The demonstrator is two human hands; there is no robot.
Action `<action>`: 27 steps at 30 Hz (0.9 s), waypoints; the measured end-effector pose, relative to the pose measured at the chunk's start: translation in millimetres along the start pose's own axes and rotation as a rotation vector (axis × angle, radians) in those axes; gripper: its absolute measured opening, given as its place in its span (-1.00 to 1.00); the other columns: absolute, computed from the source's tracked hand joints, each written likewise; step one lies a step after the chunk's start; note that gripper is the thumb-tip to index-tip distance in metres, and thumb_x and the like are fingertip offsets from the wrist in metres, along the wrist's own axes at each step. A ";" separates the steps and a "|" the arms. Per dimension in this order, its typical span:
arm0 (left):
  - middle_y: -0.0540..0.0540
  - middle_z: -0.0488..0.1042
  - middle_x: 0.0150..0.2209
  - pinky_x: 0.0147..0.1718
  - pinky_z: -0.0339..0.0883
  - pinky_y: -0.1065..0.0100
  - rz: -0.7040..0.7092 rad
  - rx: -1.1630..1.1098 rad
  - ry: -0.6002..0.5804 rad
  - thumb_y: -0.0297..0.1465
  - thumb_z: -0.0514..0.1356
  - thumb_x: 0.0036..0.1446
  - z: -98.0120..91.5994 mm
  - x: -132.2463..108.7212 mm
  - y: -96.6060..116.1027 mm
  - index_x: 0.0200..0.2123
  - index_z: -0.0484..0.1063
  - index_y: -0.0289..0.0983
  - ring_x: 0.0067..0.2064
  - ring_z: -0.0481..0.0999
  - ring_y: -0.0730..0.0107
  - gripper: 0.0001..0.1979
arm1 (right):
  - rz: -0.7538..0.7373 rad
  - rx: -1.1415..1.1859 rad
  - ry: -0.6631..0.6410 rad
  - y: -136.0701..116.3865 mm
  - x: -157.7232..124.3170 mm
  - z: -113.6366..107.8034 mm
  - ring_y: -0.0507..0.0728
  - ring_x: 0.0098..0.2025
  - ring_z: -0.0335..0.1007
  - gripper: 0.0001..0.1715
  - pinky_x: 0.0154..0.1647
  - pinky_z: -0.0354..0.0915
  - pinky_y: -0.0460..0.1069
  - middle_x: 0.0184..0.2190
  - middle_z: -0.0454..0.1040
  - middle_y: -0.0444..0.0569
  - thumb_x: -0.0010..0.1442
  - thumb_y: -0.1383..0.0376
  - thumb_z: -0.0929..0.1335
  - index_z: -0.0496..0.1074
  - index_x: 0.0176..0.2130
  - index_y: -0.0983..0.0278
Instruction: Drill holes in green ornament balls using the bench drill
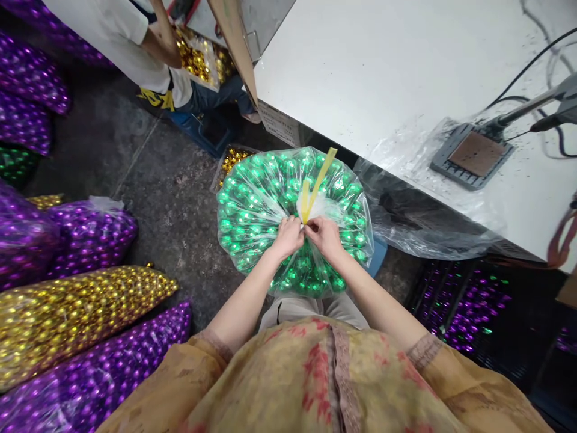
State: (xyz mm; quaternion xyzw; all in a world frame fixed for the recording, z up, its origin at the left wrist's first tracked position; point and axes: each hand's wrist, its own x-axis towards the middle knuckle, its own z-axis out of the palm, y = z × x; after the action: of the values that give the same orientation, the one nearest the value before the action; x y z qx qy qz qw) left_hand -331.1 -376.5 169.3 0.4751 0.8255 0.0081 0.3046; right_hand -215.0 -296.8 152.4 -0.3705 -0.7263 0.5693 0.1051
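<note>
A clear plastic bag (252,204) full of shiny green balls rests in front of my knees. Its top is gathered into a bunch, and a yellow strip (315,186) rises from the bunch. My left hand (287,236) is closed on the gathered neck of the bag from the left. My right hand (323,236) pinches the yellow strip at its base, right beside the left hand. The two hands touch at the knot.
Bags of purple balls (90,231) and gold balls (67,313) lie on the floor at left. A white table (383,72) with a small grey device (473,156) and cables stands at right. Another person (135,42) sits at the top left beside gold balls. Loose plastic sheet (428,222) hangs under the table.
</note>
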 end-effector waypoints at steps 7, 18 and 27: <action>-0.21 0.48 -0.24 -0.11 0.23 0.17 -0.044 -0.076 0.053 -0.45 0.14 0.14 -0.3 -0.9 -1.7 -0.32 0.45 -0.26 -0.14 0.42 0.08 -0.91 | 0.056 0.174 0.028 -2.5 1.4 -1.2 0.05 -0.42 0.26 -0.86 -0.27 0.19 -0.02 -0.53 0.41 -0.12 0.00 0.22 0.41 0.45 -0.48 0.25; -0.10 0.48 -0.42 -0.33 0.18 0.30 -0.086 -0.173 0.108 -0.31 0.26 0.09 1.6 5.4 -5.3 -0.48 0.44 -0.27 -0.32 0.43 0.23 -0.82 | 0.345 0.568 0.170 16.2 -12.7 8.8 0.05 -0.43 0.40 -0.49 -0.30 0.37 0.00 -0.44 0.51 -0.07 -0.01 -0.14 0.38 0.44 -0.41 0.27; -0.13 0.50 -0.38 -0.26 0.22 0.27 -0.117 -0.149 0.134 -0.35 0.24 0.07 6.4 6.3 -2.7 -0.45 0.46 -0.26 -0.27 0.45 0.18 -0.88 | 0.391 0.449 -0.003 -17.7 -12.2 -15.4 0.10 -0.58 0.34 -0.36 -0.45 0.27 0.03 -0.66 0.43 -0.04 0.07 -0.23 0.32 0.44 -0.55 0.26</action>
State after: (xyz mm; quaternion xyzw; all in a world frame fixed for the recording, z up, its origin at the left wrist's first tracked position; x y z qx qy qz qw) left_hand -332.2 -374.8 160.2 0.4003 0.8675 0.0835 0.2833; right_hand -205.0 -294.6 176.8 -0.4698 -0.4974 0.7257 0.0716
